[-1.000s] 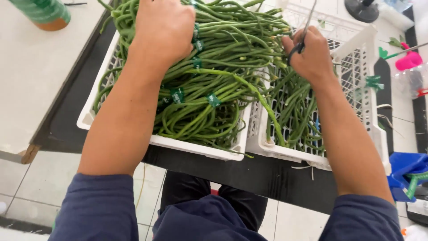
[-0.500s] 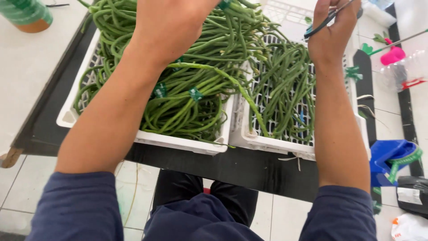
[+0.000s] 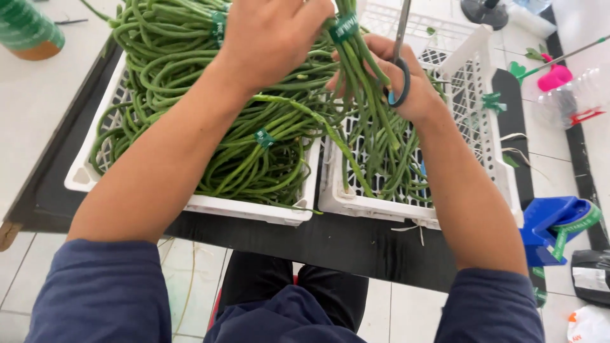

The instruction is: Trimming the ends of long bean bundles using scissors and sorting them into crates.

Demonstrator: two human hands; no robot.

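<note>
Nearest me, 2 white crates [image 3: 356,206] sit side by side on the dark table [image 3: 305,238], both holding long beans. Above them my left hand [image 3: 270,41] clenches around a tied bundle of beans [image 3: 356,70] with a green band. My right hand [image 3: 406,79] grips scissors [image 3: 399,57] just beside it. Right of the table are a blue tape dispenser [image 3: 553,225] and, farther off, a pink bottle [image 3: 554,76].

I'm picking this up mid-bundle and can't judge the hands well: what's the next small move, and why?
Probably bring the scissors in the right hand to the loose ends of the banded bean bundle and trim them. The left hand holds that bundle above the right crate, its green band is on, and its ends hang uneven over the crate.
</note>
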